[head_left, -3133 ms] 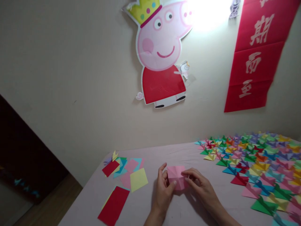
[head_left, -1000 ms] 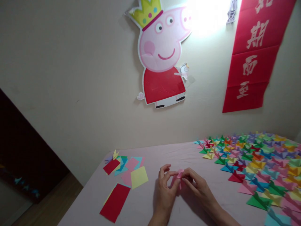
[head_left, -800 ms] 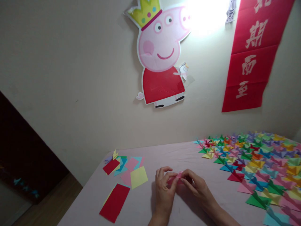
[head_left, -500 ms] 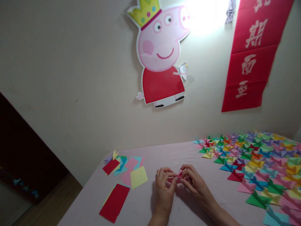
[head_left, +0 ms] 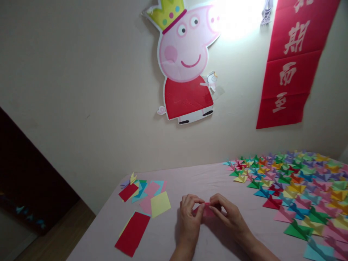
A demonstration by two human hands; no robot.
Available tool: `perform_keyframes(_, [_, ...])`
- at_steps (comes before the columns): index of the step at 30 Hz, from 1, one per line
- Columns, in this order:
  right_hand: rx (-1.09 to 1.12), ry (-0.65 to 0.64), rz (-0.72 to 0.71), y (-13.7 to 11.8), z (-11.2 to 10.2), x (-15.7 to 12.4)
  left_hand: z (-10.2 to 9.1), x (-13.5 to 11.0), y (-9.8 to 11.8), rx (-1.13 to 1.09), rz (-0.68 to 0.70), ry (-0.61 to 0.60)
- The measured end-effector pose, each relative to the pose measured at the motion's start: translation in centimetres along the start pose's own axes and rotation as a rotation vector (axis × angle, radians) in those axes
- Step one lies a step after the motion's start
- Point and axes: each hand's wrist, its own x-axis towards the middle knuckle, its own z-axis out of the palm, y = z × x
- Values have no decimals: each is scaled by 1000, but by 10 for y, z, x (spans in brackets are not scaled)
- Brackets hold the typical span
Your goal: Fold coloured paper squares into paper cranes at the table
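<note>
A small piece of folded pink paper point(head_left: 208, 211) is held between my two hands, just above the table's front middle. My left hand point(head_left: 190, 212) pinches its left end between thumb and fingers. On the opposite end, the thumb and fingers of my right hand point(head_left: 225, 212) are closed on the same paper. Part of the paper is covered by my fingers, so its full shape does not show.
Left of my hands lie loose coloured sheets, among them a yellow square point(head_left: 160, 204) and a red stack point(head_left: 133, 233). Rows of folded paper cranes point(head_left: 299, 199) cover the right side of the pink-covered table point(head_left: 187, 177). A wall point(head_left: 108, 108) rises behind.
My right fingers have shifted slightly on the pink paper. Its raised point no longer shows between my hands; a flat top edge and a lower part are visible now.
</note>
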Motion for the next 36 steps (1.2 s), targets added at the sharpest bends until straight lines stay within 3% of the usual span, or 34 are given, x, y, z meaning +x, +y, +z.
perform_keyframes(22, [35,-12,101,5,-1,1,5,0,-8,28,71,26])
perform_keyframes(31, [31,-16,153,-1,-3,1,5,2,-7,-41,-6,-21])
perform_keyframes(36, [31,58,196,4,-7,2,2,5,-15,-79,-91,96])
